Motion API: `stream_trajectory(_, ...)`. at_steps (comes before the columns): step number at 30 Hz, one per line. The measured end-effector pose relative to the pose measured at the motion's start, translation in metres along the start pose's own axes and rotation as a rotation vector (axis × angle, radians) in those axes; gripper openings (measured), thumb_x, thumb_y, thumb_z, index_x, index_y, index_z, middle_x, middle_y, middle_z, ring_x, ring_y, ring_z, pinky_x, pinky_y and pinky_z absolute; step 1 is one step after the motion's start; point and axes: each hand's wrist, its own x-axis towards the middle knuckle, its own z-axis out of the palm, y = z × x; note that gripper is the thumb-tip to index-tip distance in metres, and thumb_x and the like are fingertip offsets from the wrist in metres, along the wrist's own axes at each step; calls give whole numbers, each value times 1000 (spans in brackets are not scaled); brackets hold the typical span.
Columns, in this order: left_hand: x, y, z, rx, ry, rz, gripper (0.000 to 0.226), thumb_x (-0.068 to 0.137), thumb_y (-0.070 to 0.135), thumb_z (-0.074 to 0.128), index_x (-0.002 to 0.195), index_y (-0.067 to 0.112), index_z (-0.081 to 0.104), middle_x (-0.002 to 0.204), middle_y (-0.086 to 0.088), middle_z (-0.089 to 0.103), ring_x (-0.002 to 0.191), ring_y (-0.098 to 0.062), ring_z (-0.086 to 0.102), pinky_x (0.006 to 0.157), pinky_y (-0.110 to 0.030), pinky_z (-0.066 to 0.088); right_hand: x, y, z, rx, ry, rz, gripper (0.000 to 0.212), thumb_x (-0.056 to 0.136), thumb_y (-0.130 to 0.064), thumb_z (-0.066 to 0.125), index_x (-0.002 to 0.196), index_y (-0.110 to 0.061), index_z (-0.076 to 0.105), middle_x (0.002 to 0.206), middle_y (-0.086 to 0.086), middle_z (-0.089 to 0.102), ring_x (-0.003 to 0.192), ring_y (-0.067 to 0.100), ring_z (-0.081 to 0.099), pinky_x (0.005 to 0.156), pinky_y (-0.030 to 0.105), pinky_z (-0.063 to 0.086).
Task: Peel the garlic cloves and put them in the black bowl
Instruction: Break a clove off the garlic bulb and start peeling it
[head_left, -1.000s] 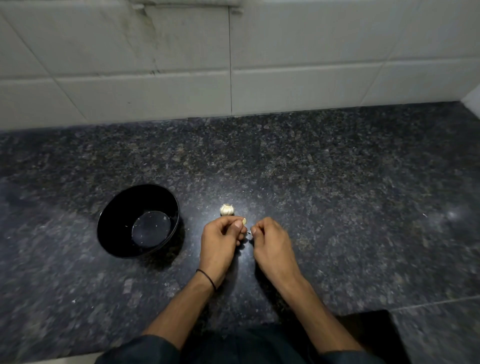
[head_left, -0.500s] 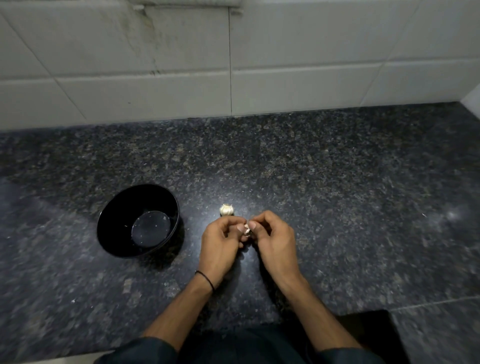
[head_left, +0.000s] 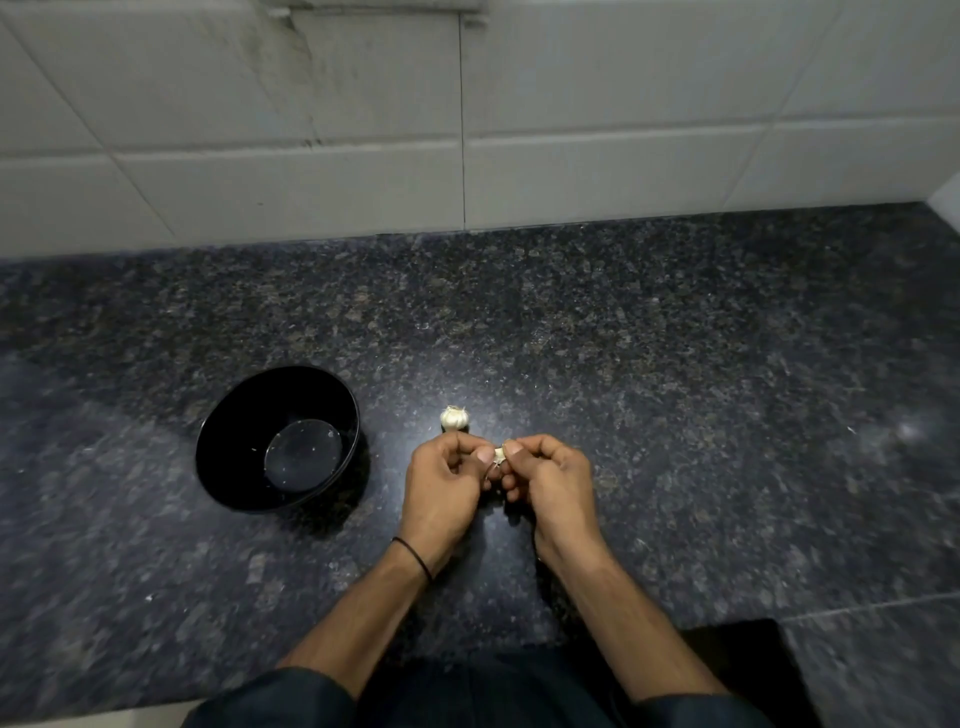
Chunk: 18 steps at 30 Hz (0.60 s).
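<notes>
Peeling is the step in hand, I judge: the left grip (head_left: 441, 483) and right grip (head_left: 550, 478) both pinch one small pale garlic clove (head_left: 500, 455) between thumb and fingertips, over the dark speckled stone bench (head_left: 675, 415). The white papery garlic bulb (head_left: 455, 418) sits just beyond them. The round glossy black bowl (head_left: 244, 410), to the left, shows no clove inside. Next I must work the skin loose, then carry the clove left to the bowl.

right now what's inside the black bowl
The black bowl shows only its glossy flat bottom and a few tiny pale specks, no garlic. The rim hides its inner wall nearest the camera. The left hand and right hand pinch a garlic clove outside it.
</notes>
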Motion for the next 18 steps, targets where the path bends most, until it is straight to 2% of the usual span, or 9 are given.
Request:
stream_trajectory(2,-1,2,-3,200,22,124,18,93,7,64,78,15,67,68,0,71,66,-12,66,67,-31,55,0,-1,0,55,-14,68,13,95,-5,61,84,-2,66,64,14,63,53,17,49,47,30,34)
stream_trajectory(4,-3,8,-6,399,37,251,18,92,9,63,75,17,62,64,5,66,62,-4,59,60,-16,44,-1,0,0,16,-6,51,15,95,-7,62,81,-6,67,61,8,61,52,16,49,47,30,34)
stream_trajectory(5,-2,10,-6,431,28,262,18,92,10,63,75,16,60,63,7,62,61,-3,56,57,-14,39,-1,0,0,-22,2,15,16,95,-8,63,80,-8,67,60,7,60,52,15,49,47,29,35)
stream_trajectory(7,1,9,-6,401,-2,196,20,95,12,60,76,16,57,63,8,58,60,-2,51,59,-17,37,-1,1,0,-96,17,-78,17,94,-8,65,78,-13,66,59,3,61,53,13,51,48,29,39)
stream_trajectory(9,7,4,-4,324,-38,88,25,99,14,55,74,18,53,65,9,55,64,-8,49,65,-29,40,1,2,-1,-178,30,-172,18,93,-8,67,77,-16,65,59,0,63,55,11,55,50,27,45)
stream_trajectory(11,9,-1,0,285,-63,15,30,102,15,49,73,21,48,64,10,51,64,-12,46,67,-35,39,2,3,-1,-210,32,-199,18,93,-8,68,77,-16,65,60,1,65,55,12,57,50,27,46)
stream_trajectory(15,8,-2,1,315,-83,-13,27,103,16,45,77,19,50,68,6,55,68,-16,49,64,-32,39,3,7,-2,-148,37,-137,17,95,-7,65,80,-15,66,63,5,65,55,14,55,49,29,43)
stream_trajectory(17,5,0,-2,412,-79,45,24,103,17,45,81,13,51,68,6,55,64,-10,49,58,-19,36,3,6,-4,-111,38,-111,15,96,-8,63,83,-12,67,64,5,66,54,14,54,49,28,41)
stream_trajectory(18,4,1,-4,449,-69,82,25,103,18,46,80,13,50,67,6,54,61,-6,48,56,-19,35,3,6,-5,-106,38,-109,14,97,-10,63,84,-11,67,65,4,66,55,14,54,49,28,41)
